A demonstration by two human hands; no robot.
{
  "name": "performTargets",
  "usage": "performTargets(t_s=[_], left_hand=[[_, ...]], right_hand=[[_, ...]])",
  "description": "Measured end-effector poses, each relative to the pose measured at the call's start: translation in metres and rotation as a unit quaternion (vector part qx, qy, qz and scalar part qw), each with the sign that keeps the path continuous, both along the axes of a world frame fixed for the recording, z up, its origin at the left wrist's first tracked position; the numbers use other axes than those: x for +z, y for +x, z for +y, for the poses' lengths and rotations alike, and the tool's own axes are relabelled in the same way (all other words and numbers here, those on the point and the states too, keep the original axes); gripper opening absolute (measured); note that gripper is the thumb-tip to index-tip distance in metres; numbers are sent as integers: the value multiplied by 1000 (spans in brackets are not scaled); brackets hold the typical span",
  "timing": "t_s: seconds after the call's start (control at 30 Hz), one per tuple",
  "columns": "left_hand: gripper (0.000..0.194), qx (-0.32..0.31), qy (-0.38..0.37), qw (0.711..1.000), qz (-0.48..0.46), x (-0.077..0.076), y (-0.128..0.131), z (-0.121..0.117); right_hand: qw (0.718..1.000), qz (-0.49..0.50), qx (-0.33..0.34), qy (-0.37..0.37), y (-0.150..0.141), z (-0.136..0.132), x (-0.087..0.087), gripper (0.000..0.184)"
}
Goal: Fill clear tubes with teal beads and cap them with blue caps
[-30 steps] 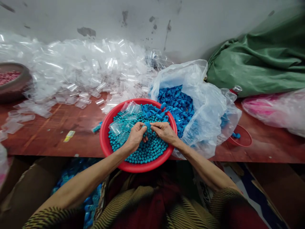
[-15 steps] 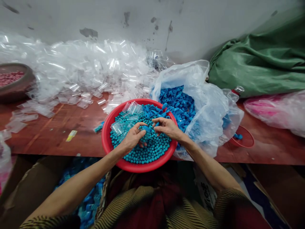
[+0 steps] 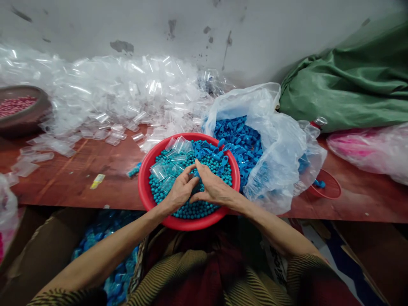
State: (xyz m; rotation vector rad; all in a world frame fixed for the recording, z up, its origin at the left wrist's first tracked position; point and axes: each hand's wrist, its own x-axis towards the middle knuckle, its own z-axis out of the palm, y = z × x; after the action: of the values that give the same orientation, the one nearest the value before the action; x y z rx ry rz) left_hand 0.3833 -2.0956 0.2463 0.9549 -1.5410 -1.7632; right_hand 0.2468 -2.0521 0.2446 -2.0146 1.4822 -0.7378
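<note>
Over a red basin (image 3: 145, 193) of turquoise beads (image 3: 191, 211), my two hands meet at the fingertips. My left hand (image 3: 181, 190) is closed on a small blue plastic piece (image 3: 196, 174), mostly hidden between the hands. My right hand (image 3: 213, 185) cups in from the right, thumb spread away from its stretched fingers; whether it touches the piece I cannot tell. Clear plastic sleeves (image 3: 158, 171) and loose blue caps (image 3: 204, 148) lie on the beads toward the basin's far side.
Clear sleeves (image 3: 127, 89) are heaped along the wall. An open plastic bag (image 3: 274, 140) of blue caps stands right of the basin, near a small red basket (image 3: 330, 196). Far left is a brown bowl (image 3: 41, 114) of pink beads. Blue pieces (image 3: 117, 272) fill a box below.
At first both hands pinched the blue piece. My right hand then drew off to the right, leaving it in my left, and has now come back leftward against the left fingertips.
</note>
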Motion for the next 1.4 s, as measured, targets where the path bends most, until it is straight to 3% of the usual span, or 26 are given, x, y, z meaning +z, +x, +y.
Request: performTargets(t_s=[0.13, 0.3, 0.6, 0.87, 1.0, 1.23, 1.4], left_hand=[[33, -15, 12, 1000, 18, 0, -2, 4], [25, 42, -6, 999, -1, -2, -6, 9], [35, 101, 74, 992, 23, 2, -3, 11], [46, 33, 68, 996, 52, 0, 4, 8], [40, 47, 42, 997, 43, 0, 4, 12], [37, 66, 34, 997, 21, 15, 2, 22], [29, 116, 40, 992, 8, 7, -4, 24]], right_hand=[[995, 81, -43, -34, 9, 6, -2, 105], [986, 134, -77, -56, 16, 6, -2, 101], [997, 7, -26, -69, 6, 6, -9, 96], [997, 11, -25, -66, 1, 7, -3, 82], [996, 41, -10, -78, 1, 9, 0, 80], [984, 70, -36, -159, 6, 11, -3, 75], [983, 89, -45, -156, 8, 10, -9, 70]])
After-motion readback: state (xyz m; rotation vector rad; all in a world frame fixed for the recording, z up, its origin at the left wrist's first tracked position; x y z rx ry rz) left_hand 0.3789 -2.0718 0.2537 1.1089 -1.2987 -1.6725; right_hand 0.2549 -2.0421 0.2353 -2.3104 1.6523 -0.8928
